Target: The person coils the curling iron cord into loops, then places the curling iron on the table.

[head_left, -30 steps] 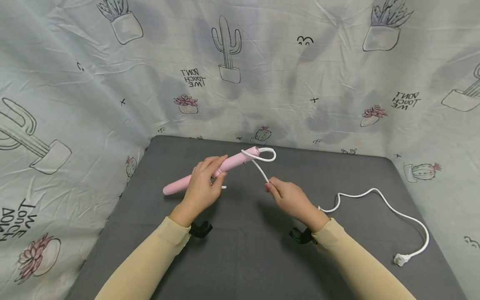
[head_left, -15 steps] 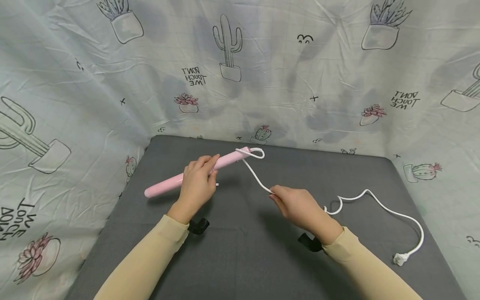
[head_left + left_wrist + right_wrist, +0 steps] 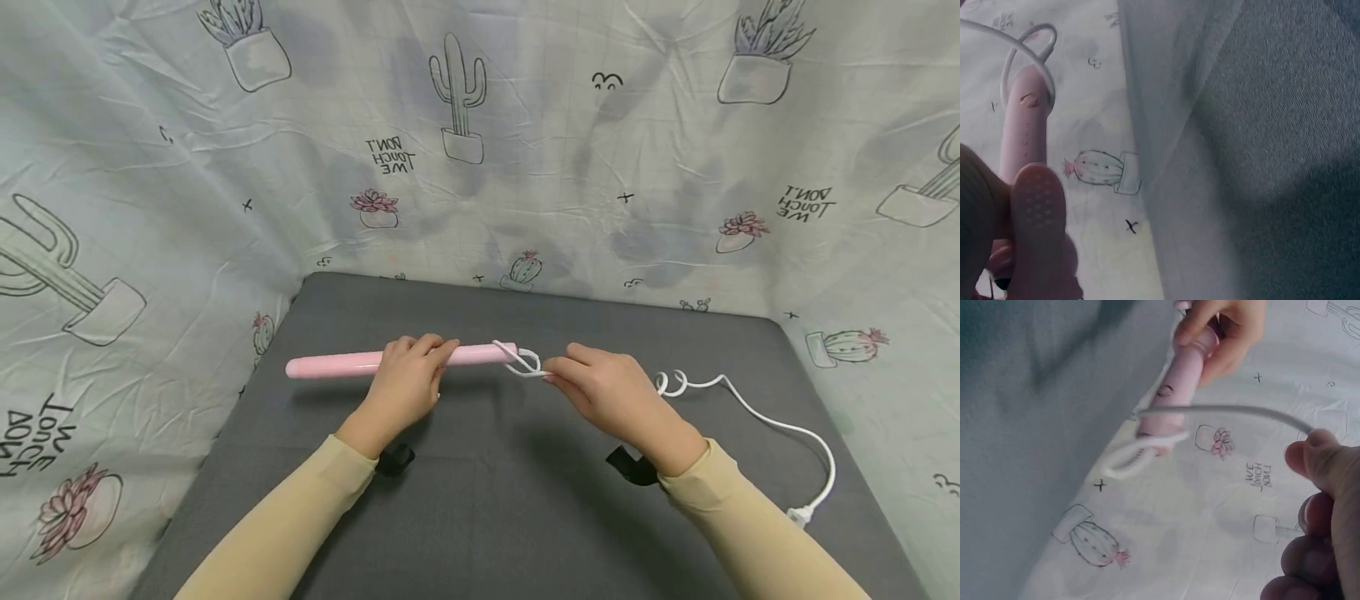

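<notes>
A pink curling iron [image 3: 337, 365] lies almost level over the grey table, its rounded barrel pointing left. My left hand [image 3: 405, 375] grips it around the middle, where a dotted lever [image 3: 1038, 206] shows in the left wrist view. A white cord [image 3: 1229, 411] leaves the handle end and loops around the handle [image 3: 1175, 394]. Just right of that end, my right hand [image 3: 607, 392] pinches the cord between thumb and forefinger. The other fingers of that hand are curled in the right wrist view.
Past my right hand, the rest of the cord runs over the grey table [image 3: 480, 517] in small curls. Its white plug [image 3: 799, 517] lies near the right edge. A cactus-print cloth [image 3: 555, 167] hangs behind the table and along both sides.
The curling iron has swung from a slant to nearly level, its handle end lower. My right hand has shifted right, still pinching the cord, and the trailing cord has drawn into curls.
</notes>
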A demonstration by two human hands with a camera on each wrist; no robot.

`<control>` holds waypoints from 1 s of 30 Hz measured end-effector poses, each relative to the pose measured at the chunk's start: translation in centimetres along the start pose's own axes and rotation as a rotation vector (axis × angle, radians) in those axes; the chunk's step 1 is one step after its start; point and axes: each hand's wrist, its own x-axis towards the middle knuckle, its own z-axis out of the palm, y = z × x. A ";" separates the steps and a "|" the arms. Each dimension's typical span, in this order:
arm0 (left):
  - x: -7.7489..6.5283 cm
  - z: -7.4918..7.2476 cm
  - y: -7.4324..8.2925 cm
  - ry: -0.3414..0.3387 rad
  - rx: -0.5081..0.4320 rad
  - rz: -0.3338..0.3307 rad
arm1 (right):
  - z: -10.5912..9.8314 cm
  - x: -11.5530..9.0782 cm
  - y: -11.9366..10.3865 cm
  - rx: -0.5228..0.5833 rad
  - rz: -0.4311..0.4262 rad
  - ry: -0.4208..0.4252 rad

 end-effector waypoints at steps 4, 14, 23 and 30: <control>-0.4 0.1 0.7 -0.052 -0.006 0.074 | 0.0 0.8 0.2 0.010 -0.025 -0.010; -1.4 0.0 1.6 -0.105 -0.114 0.282 | 0.5 1.8 1.3 0.032 -0.021 -0.011; -1.8 -0.3 1.9 -0.036 -0.261 0.420 | 1.5 1.6 2.8 0.040 0.011 -0.030; -1.8 -0.8 1.8 0.017 -0.413 0.424 | 1.8 1.3 3.8 0.026 0.089 -0.036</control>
